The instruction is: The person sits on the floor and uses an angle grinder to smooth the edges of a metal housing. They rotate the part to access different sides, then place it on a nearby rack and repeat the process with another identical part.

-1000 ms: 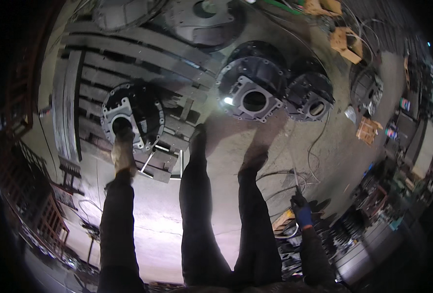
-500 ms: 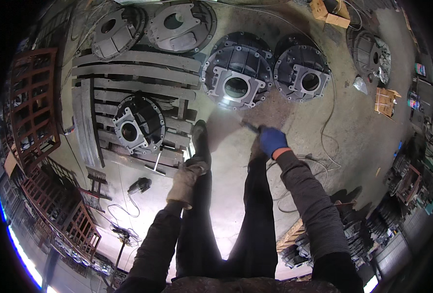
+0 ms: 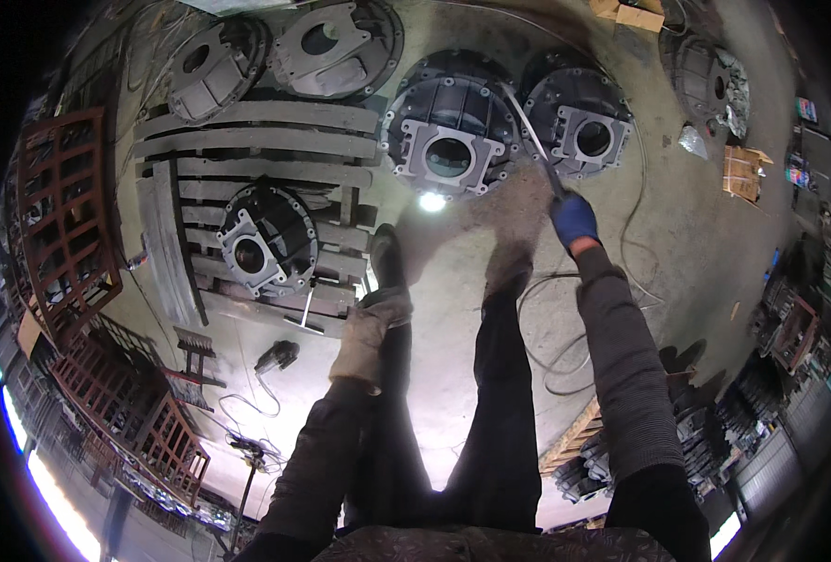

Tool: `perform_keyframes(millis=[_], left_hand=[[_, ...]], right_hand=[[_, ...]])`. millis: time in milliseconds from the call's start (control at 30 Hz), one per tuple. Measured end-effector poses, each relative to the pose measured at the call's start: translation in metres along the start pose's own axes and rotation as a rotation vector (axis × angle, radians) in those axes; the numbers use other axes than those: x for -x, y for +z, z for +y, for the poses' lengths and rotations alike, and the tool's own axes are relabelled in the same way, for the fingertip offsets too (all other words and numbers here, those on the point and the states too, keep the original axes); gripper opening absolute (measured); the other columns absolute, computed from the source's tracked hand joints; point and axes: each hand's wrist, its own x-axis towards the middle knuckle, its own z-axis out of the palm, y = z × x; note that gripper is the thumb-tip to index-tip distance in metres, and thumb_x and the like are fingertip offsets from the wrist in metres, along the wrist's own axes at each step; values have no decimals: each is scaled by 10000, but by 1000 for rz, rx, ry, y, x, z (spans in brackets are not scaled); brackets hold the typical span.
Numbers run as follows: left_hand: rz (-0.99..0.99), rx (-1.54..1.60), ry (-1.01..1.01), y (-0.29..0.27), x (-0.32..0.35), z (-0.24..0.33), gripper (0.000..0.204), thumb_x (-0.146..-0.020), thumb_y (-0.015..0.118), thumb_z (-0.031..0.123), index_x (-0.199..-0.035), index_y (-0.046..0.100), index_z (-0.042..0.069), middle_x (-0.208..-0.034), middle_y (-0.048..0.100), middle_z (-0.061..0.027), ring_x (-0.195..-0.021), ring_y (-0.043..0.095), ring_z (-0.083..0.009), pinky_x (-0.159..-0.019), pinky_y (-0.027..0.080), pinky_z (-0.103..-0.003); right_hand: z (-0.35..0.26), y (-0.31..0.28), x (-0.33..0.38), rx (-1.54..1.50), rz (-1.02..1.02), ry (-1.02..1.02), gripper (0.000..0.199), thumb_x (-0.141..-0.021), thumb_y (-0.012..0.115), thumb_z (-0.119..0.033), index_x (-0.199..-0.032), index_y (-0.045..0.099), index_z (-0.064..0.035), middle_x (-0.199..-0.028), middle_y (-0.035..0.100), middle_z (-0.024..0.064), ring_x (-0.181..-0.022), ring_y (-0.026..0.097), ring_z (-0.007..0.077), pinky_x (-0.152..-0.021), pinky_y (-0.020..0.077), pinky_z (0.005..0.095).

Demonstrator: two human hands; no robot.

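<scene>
In a blue glove, my right hand [image 3: 575, 221] is closed round the dark lower end of a long thin metal bar [image 3: 532, 133]. The bar points forward, its far end over the gap between a large dark bell-shaped metal housing [image 3: 444, 103] and a second housing [image 3: 584, 98] to its right. Whether the tip touches either one, I cannot tell. My left hand [image 3: 370, 330], in a beige work glove, is at my left leg near the knee; its fingers are mostly hidden. A smaller housing [image 3: 266, 239] lies on the wooden pallet [image 3: 256, 169] ahead of it.
Two grey housings [image 3: 336, 56] lie beyond the pallet. A bright light spot falls on the floor before the large housing. A cable [image 3: 547, 370] loops by my right foot. Brown metal racks [image 3: 69, 197] stand left; a cardboard box [image 3: 743, 173] sits right.
My right hand has moved forward and to the right. The bar has swung from pointing left to pointing forward between the housings. My left hand stays at the leg.
</scene>
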Motion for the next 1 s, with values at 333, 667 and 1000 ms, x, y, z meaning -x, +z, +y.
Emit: perform_keyframes(millis=[333,667,1000], left_hand=[[181,492,-158,-48,-25,-16,178,-1005,714,122,-1142,728,10,-1077,735,-64,-969,752,-168,-899,646,-303],[-38,45,22,-65,-46,34,265,-1051,580,70,-1276,701,0,-1215,753,-102,-1131,729,-182,-1011,569,-303],[131,912,-322,17,-208,86,394,-1049,648,352,-1241,720,15,-1069,740,-74,-1019,693,-173,-939,543,-318]], right_hand=[[-39,-30,124,210,-300,-11,273,-993,645,-377,-1111,718,-141,-895,764,212,-857,738,456,-757,580,603],[-105,0,-27,113,-164,36,286,-975,585,-278,-1024,754,-52,-982,766,260,-935,745,471,-814,586,594],[79,-29,146,301,-339,225,266,-1007,597,-338,-1014,718,-101,-815,752,222,-801,739,469,-730,585,591]])
